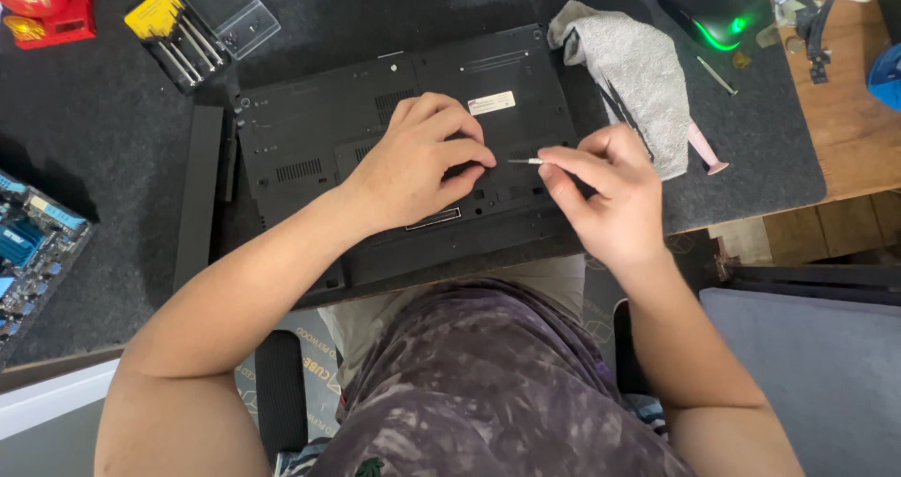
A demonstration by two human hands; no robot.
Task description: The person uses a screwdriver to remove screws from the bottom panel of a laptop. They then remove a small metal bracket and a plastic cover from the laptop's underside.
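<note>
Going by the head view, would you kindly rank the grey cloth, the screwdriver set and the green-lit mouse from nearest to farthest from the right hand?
1. Grey cloth, just beyond the right hand.
2. Mouse, far right corner.
3. Screwdriver set, far left.

You have a black laptop (pixel 375 120) lying upside down on the dark mat, its flat bottom facing up, with small air slots and a white sticker near 1 o'clock. A thin silver screwdriver (pixel 526 161) lies almost flat over its right side, tip pointing to 9 o'clock.
</note>
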